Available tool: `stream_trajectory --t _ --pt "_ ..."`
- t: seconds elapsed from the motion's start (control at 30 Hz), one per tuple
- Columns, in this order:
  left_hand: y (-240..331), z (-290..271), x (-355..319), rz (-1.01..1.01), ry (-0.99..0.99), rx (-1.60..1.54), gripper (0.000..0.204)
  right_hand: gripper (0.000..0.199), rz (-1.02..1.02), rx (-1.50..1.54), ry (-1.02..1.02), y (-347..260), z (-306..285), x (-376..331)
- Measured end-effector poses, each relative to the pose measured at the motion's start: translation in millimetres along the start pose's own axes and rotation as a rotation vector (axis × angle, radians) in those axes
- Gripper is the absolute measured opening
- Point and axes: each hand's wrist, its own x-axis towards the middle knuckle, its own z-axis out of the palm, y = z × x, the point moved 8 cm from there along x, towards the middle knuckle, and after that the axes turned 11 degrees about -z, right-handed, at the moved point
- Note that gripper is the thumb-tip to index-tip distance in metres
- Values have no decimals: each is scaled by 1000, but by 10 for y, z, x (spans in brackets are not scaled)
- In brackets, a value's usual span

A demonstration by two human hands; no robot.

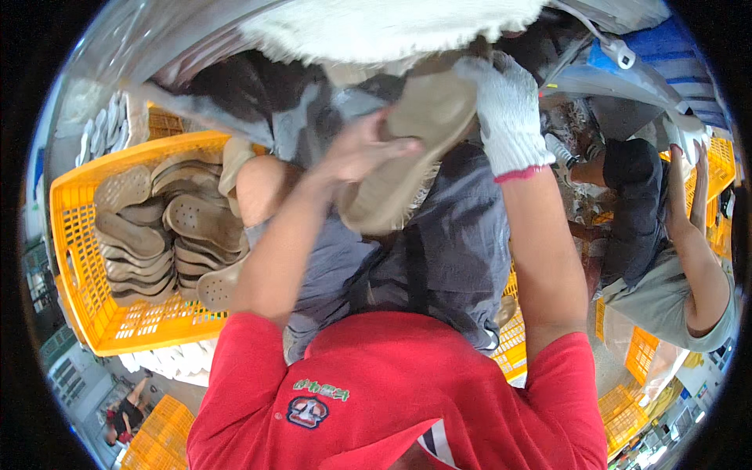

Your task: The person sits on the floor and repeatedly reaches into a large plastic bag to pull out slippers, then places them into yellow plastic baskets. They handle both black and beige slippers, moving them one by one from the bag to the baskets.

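A tan foam shoe [431, 110] is held aslant above my lap, its toe-to-heel length running from upper right to lower left. My bare left hand [364, 153] is closed round its left edge, the thumb lying across it; the hand is slightly blurred. At the shoe's far right end, my right hand [505, 113], in a white knit glove with a pink cuff, grips it with the fingers partly hidden. A ragged fringe shows along the shoe's right side. White fleecy material [384, 31] hangs just beyond the hands.
On my left stands a yellow plastic crate [149, 337] with stacked tan perforated shoes [205, 218]. A co-worker in dark trousers [630, 204] sits on my right beside more yellow crates [623, 415]. A white plug or socket [623, 55] hangs at upper right.
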Motion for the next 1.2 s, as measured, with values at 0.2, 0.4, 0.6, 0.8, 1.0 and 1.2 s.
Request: stream_trajectory --t 0.2,0.4,0.6,0.8,1.0,1.2 --pt "241 1152 878 -15 283 -1182 66 78 385 237 49 -472 -574 -590" --pt "586 304 1237 -24 229 -544 56 51 354 58 216 1 -552 -257" --pt "206 305 145 -388 31 218 64 21 -29 -488 -161 221 -44 230" --pt "522 561 629 -30 333 -794 56 35 -211 -213 -48 -672 -500 -148" --pt "169 741 366 -145 -233 -1010 84 45 61 -143 -725 -456 -121 -790" --pt "140 360 27 -277 36 -1371 94 43 -89 34 -182 -1294 60 -873"
